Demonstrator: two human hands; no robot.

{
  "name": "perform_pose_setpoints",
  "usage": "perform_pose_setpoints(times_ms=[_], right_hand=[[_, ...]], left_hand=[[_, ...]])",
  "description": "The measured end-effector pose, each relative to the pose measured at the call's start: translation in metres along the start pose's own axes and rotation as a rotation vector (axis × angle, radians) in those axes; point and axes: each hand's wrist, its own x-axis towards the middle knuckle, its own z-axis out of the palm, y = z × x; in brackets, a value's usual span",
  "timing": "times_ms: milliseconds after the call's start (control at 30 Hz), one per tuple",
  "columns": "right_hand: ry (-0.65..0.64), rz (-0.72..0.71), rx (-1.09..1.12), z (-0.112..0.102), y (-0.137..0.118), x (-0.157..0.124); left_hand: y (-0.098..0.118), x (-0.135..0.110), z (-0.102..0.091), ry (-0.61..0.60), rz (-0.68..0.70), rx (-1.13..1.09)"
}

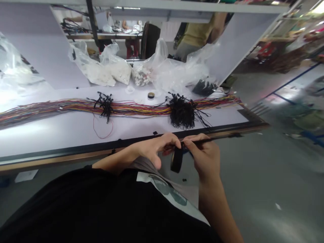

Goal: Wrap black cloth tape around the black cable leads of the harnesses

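Observation:
My right hand (206, 157) is closed, thumb against fingers, on a thin black taped cable (215, 138) that runs out to the right past the table edge. A roll of black tape (176, 160) hangs just below the fingertips, between my two hands. My left hand (160, 146) is beside it, index fingertip near the cable's end and thumb held apart. Its other fingers curl inward, and what they hold, if anything, is hidden. Both hands are in front of the table's front edge.
A long bundle of coloured wires (144, 109) lies along the white table (63, 135), with black connector clusters (182, 111) on it. Behind it are another tape roll (151, 95) and plastic bags of white parts (143, 74). A person (199, 33) is beyond the shelf.

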Motion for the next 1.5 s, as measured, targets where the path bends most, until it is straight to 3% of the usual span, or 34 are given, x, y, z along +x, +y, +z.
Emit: perform_pose_setpoints(times_ms=[67, 133, 367, 533, 600, 733, 800, 1000, 1133, 1267, 1400, 1500], right_hand=[[-0.013, -0.140, -0.104, -0.003, -0.007, 0.000], [0.000, -0.187, -0.182, -0.001, -0.012, -0.001], [-0.067, 0.023, -0.265, 0.016, 0.002, -0.001], [0.046, -0.105, -0.237, 0.020, 0.013, -0.003], [0.079, -0.175, -0.216, 0.022, 0.012, -0.005], [-0.002, -0.139, -0.021, 0.026, 0.011, -0.009], [-0.013, -0.061, 0.075, 0.028, 0.014, -0.011], [0.141, 0.129, 0.177, 0.025, 0.025, -0.009], [0.145, 0.165, 0.148, 0.021, 0.020, -0.006], [0.046, 0.084, 0.020, 0.015, 0.007, -0.005], [-0.031, -0.066, -0.137, 0.013, -0.001, -0.006], [-0.025, -0.158, -0.119, 0.016, 0.000, -0.007]], left_hand=[[-0.001, 0.003, -0.004, -0.012, -0.025, -0.138], [-0.003, 0.008, -0.004, 0.098, -0.063, -0.200], [-0.002, 0.014, 0.011, 0.423, -0.125, 0.063], [-0.002, 0.012, 0.013, 0.595, -0.226, -0.169], [-0.002, 0.013, 0.005, 0.552, -0.304, -0.343], [-0.010, 0.015, -0.012, 0.131, -0.364, -0.579], [-0.014, 0.015, -0.015, 0.053, -0.313, -0.578], [-0.009, 0.013, -0.005, 0.167, -0.299, -0.581], [0.003, 0.004, -0.005, 0.157, -0.201, -0.532], [0.005, -0.004, -0.007, 0.065, -0.103, -0.400], [-0.004, 0.001, -0.005, 0.159, -0.160, -0.163], [-0.005, 0.005, -0.005, 0.166, -0.108, 0.007]])
